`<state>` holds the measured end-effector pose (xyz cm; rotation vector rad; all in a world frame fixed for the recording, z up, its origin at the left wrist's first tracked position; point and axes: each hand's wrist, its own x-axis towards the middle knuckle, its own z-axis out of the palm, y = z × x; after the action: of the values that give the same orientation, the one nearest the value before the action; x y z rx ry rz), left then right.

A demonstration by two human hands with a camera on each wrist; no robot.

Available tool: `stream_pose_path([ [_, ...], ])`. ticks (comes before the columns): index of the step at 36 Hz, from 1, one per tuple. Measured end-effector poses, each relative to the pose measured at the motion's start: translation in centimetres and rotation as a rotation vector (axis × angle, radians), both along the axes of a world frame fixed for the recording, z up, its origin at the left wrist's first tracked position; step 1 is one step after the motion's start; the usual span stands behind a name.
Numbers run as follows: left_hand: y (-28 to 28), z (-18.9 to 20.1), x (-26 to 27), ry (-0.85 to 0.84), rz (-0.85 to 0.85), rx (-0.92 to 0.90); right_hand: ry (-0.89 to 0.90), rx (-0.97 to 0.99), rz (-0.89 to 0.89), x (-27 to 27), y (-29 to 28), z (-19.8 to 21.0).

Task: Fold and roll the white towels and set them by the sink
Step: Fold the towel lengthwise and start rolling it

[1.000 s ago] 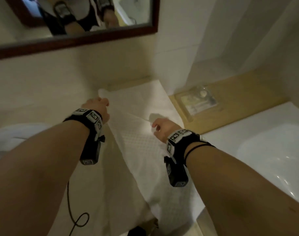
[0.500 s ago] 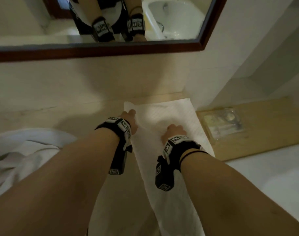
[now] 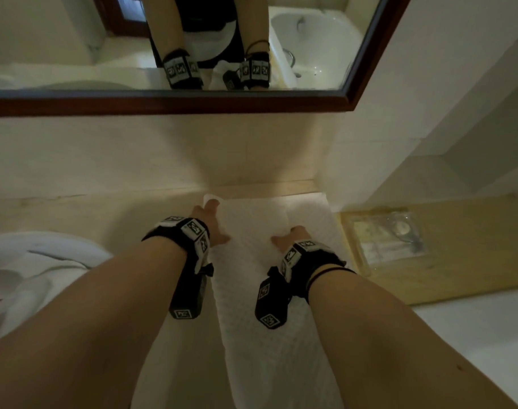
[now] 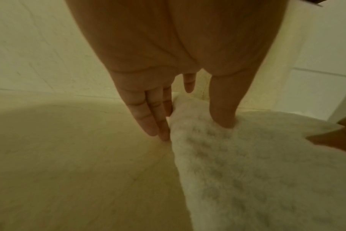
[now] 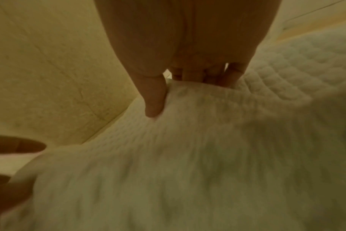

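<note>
A white waffle-textured towel (image 3: 251,216) lies as a long narrow strip on the beige counter (image 3: 89,208), running from the back wall toward me. My left hand (image 3: 213,222) is at its far left edge. In the left wrist view the left hand (image 4: 193,128) has its thumb on top of the towel (image 4: 247,171) and its fingers (image 4: 156,125) along the side, pinching the edge. My right hand (image 3: 290,236) is on the far right part. There the right hand (image 5: 185,96) pinches a raised fold of the towel (image 5: 188,156) between thumb and fingers.
A heap of other white towels (image 3: 30,276) lies at the left. To the right, a clear plastic tray (image 3: 390,240) rests on a wooden ledge, with a white bathtub (image 3: 487,335) beyond. A framed mirror (image 3: 192,101) hangs above the counter.
Both hands have moved forward along the towel to its far end by the wall. The right hand has gone from hovering mid-towel to pinching a fold.
</note>
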<state>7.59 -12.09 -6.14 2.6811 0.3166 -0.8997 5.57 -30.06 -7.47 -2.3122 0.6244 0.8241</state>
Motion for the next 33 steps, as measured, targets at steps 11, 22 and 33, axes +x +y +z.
stream_pose_path([
  [11, -2.3, -2.3, 2.7, 0.016, 0.150, 0.100, -0.172, -0.148, -0.059, 2.7, -7.0, 1.1],
  [22, -3.5, -4.3, 4.0, -0.011, 0.188, 0.082, -0.145, 0.031, -0.080, 5.5, -9.0, -0.2],
  [33, -3.5, -4.7, 4.2, -0.018, 0.108, 0.083, -0.199, 0.054, -0.142, 7.6, -10.2, -2.7],
])
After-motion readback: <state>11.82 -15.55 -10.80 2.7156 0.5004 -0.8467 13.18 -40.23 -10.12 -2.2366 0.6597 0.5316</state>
